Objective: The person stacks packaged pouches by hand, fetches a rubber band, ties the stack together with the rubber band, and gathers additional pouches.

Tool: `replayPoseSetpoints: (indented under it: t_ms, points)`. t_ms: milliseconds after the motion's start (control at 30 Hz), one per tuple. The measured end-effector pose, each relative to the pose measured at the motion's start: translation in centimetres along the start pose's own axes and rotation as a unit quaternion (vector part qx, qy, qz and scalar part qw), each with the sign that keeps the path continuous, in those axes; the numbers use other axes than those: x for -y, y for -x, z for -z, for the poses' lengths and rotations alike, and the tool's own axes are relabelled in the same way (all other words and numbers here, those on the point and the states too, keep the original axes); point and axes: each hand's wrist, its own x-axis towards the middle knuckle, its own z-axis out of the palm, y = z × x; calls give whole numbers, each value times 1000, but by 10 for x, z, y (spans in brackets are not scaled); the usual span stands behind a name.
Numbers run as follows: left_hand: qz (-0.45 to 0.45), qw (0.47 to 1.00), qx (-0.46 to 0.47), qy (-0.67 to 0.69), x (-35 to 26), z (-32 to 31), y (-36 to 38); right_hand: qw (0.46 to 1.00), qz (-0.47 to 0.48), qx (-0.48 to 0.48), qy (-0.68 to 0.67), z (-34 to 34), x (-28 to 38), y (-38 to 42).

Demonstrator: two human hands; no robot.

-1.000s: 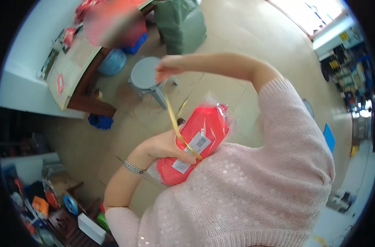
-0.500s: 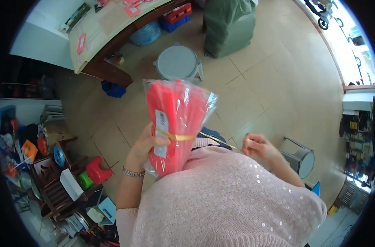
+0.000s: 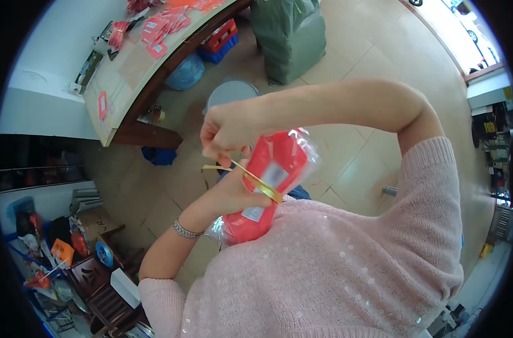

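**Red bundle being bound with yellow strap, held at chest height**

The red bundle wrapped in clear plastic film (image 3: 267, 186) is held in the air against the front of the person's pink knitted sweater (image 3: 335, 265), not resting on any surface. Its long axis runs on a slant, lower end near the chest, upper end pointing away toward the floor ahead. White printed labels show on its face.

A thin yellow flat strap (image 3: 255, 180) crosses the bundle about midway, square to the long axis. One end runs up and leftward off the bundle.

The left hand (image 3: 234, 194), with a silver bracelet (image 3: 184, 229) at the wrist, is closed around the bundle's middle from below, the thumb lying at the strap. The right hand (image 3: 228, 130) is crossed over, just above and beyond the bundle's upper end, fingers pinched shut on the strap's free end. The left hand is the nearer: it touches the bundle, while the right touches only the strap.

Beyond, on the tiled floor, stand a round grey plastic stool (image 3: 228, 94) and a green sack (image 3: 290, 34). A wooden-edged table (image 3: 149, 84) at upper left carries red labels along its top.
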Motion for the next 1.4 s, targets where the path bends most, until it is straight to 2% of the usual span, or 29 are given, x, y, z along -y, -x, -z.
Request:
replayPoseSetpoints:
  t_ms: [33, 67, 167, 267, 367, 400, 500, 533, 633, 733, 833, 867, 967, 1000, 1100, 1133, 1233, 1267, 1367, 1400]
  points:
    - [-9, 1000, 8, -24, -2, 2, -2, 999, -31, 18, 6, 2, -6, -17]
    - [26, 999, 1, -46, -11, 5, 3, 997, -61, 36, 11, 4, -11, -32]
    - [6, 993, 35, -110, -21, 30, 10, 988, -85, 127, -11, 21, -17, -71]
    - [-46, 986, 140, 82, -8, 80, 22, 972, -83, 191, -109, 42, -25, -109]
    - [-57, 953, 38, 297, 14, 111, 39, 945, -47, 238, -221, 45, -26, -153]
    - [-126, 979, -44, 154, 26, 122, 43, 944, -40, 224, -240, 42, -24, -170]
    - [-88, 993, -78, -24, 31, 184, 67, 942, -18, 184, -280, 42, 1, -221]
    - [-211, 971, -108, 22, 41, 197, 71, 945, -12, 167, -281, 43, 23, -229]
    - [-267, 948, -150, 86, 60, 241, 85, 944, 1, 155, -292, 48, 52, -270]
    - [-206, 962, -115, 135, 69, 289, 106, 950, -7, 184, -251, 48, 64, -317]
    - [-273, 947, -164, 31, 88, 320, 111, 936, -63, 215, -272, 40, 58, -356]
    - [-271, 949, -161, 31, 88, 331, 114, 961, -73, 185, -192, 39, 59, -368]
    - [-272, 951, -143, 28, 80, 355, 119, 949, -119, 238, -168, 24, 61, -399]
    - [-275, 951, -140, 27, 80, 360, 120, 945, -72, 269, -169, 23, 65, -409]
    - [-287, 949, -130, 3, 81, 378, 118, 951, 13, 221, -217, 22, 83, -416]
    - [-289, 948, -129, -7, 82, 383, 118, 960, 64, 194, -194, 23, 85, -419]
    - [-266, 956, -107, 60, 86, 392, 118, 970, 58, 71, -226, 23, 96, -415]
    - [-266, 956, -116, 49, 84, 395, 118, 969, 61, 47, -237, 24, 99, -415]
    - [-273, 949, -158, -16, 71, 404, 119, 924, 31, -2, -381, 30, 103, -412]
    - [-274, 943, -180, -48, 68, 406, 119, 925, 75, -34, -370, 33, 110, -409]
